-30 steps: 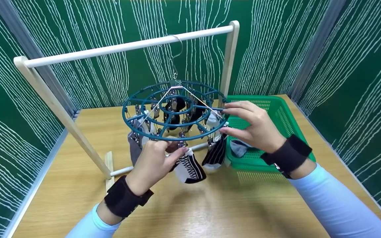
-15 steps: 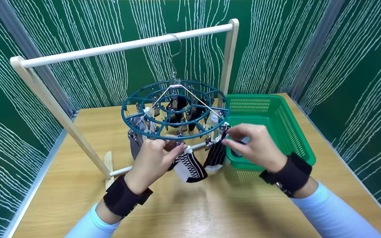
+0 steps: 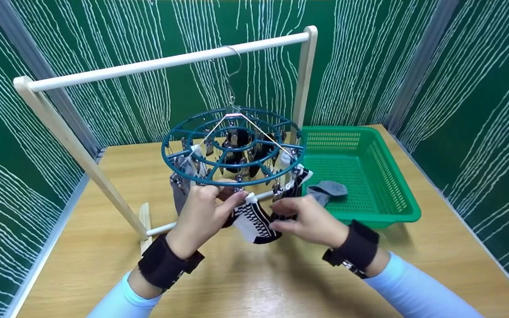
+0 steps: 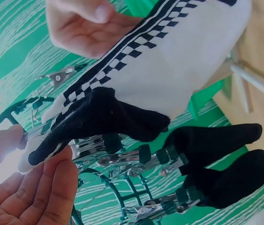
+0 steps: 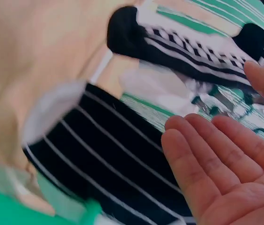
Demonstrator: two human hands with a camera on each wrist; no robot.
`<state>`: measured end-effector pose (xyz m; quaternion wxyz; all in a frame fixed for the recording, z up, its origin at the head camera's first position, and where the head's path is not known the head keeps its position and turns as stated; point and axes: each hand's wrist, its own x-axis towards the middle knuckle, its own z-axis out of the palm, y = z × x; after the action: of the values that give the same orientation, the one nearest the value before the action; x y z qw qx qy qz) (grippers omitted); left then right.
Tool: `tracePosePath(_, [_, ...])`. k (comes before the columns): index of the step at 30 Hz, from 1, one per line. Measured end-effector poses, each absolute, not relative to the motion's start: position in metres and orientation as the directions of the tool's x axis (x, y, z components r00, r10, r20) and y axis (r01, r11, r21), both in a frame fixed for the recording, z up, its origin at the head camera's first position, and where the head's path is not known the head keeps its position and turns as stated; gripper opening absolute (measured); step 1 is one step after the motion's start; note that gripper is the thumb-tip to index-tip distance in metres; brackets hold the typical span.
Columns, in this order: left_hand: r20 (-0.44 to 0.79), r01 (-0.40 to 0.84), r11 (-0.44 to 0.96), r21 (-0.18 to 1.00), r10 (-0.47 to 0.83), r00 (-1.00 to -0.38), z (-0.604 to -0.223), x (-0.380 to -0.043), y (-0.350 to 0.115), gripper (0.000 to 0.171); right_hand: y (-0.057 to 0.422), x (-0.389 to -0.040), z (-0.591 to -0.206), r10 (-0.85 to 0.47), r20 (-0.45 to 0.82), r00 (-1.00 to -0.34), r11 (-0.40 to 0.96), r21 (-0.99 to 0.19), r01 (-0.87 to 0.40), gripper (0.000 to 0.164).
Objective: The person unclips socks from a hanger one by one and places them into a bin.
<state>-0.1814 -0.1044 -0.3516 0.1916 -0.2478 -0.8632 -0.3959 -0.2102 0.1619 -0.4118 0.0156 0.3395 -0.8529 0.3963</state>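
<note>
Checkered sock point(image 3: 251, 224): lower centre of frame, below round hanger point(image 3: 256, 181). Left grip point(image 3: 202, 213): clamped on its cuff. Right grip point(image 3: 311, 221): thumb and fingers apart, beside it; contact we cannot confirm. Handling: we advise holding the cuff flat near the clip point(image 3: 238, 177). Changed: right grip lower, further left; grey sock point(image 3: 332, 188) in basket point(image 3: 391, 217) uncovered.

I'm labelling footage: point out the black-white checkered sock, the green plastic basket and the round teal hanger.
Black-white checkered sock point(image 4: 174, 70): left wrist view, white panel.
Green plastic basket point(image 3: 347, 163): head view, floor.
Round teal hanger point(image 3: 250, 182): head view, outer ring.
</note>
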Motion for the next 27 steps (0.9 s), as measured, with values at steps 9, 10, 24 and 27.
tracePosePath(9, [0.547, 0.598, 0.531, 0.600, 0.274, -0.791, -0.352, -0.183, -0.104, 0.018, 0.139, -0.217, -0.430, -0.628, 0.292, -0.721, 0.390, -0.684, -0.617, 0.023])
tracePosePath(10, [0.548, 0.598, 0.529, 0.603, 0.271, -0.792, -0.352, -0.183, -0.104, 0.018, 0.137, -0.217, -0.431, -0.626, 0.286, -0.725, 0.393, -0.687, -0.611, 0.021])
tracePosePath(24, [0.568, 0.610, 0.441, 0.658, 0.241, -0.787, -0.354, -0.185, -0.104, 0.012, 0.126, -0.218, -0.438, -0.583, 0.320, -0.747, 0.322, -0.752, -0.574, 0.012])
tracePosePath(27, [0.589, 0.628, 0.426, 0.651, 0.238, -0.772, -0.355, -0.185, -0.105, 0.009, 0.125, -0.218, -0.438, -0.577, 0.333, -0.746, 0.324, -0.745, -0.583, 0.014])
